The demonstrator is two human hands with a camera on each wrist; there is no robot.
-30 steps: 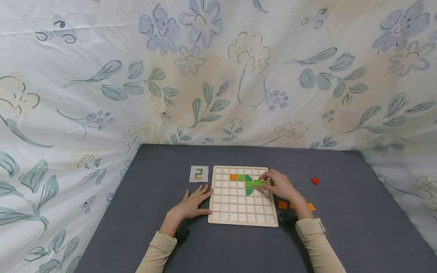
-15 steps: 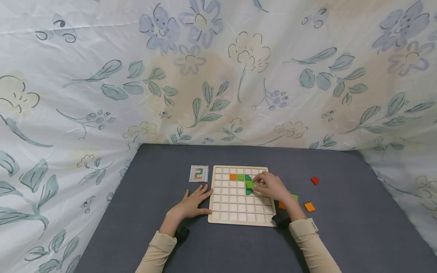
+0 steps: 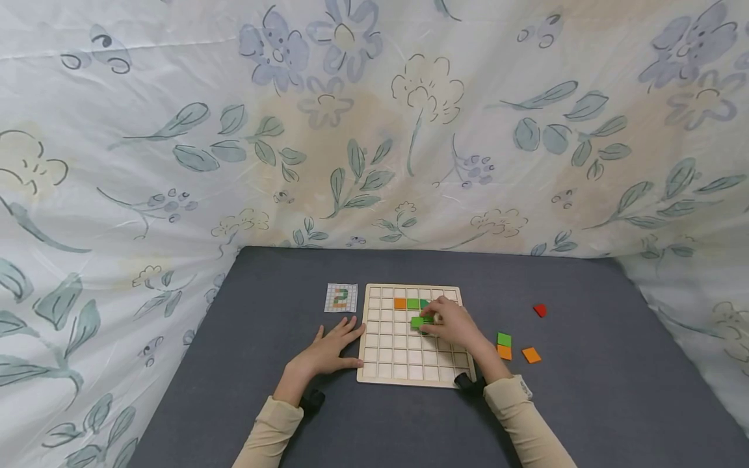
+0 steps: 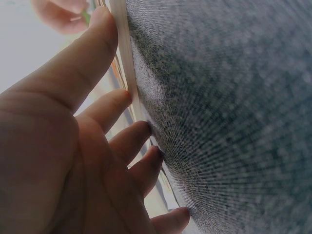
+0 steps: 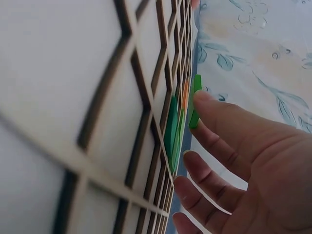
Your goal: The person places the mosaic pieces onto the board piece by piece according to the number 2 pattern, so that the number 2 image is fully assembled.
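Note:
My right hand [image 3: 455,324] pinches a light green square tile [image 5: 196,84] between thumb and finger, just above the wooden grid board [image 3: 374,375]. In the head view that tile covers part of the board's upper middle. Set in the board's cells are an orange tile [image 3: 400,303], a green tile [image 3: 412,303] and a dark green rounded tile [image 5: 172,129], partly behind the right hand in the head view. Spread fingers of my left hand [image 3: 329,346] touch the board's left edge; its fingertips meet the wooden rim [image 4: 126,53] in the left wrist view.
A small printed card [image 3: 341,298] with a coloured pattern lies left of the board. Right of the board lie a loose green square [image 3: 504,339], an orange square [image 3: 504,352], another orange square [image 3: 531,355] and a red piece [image 3: 540,311]. A floral curtain [image 3: 374,130] hangs behind the table.
My right hand has moved left across the board with the green tile, uncovering the loose tiles at the right. My left hand stays at the board's edge.

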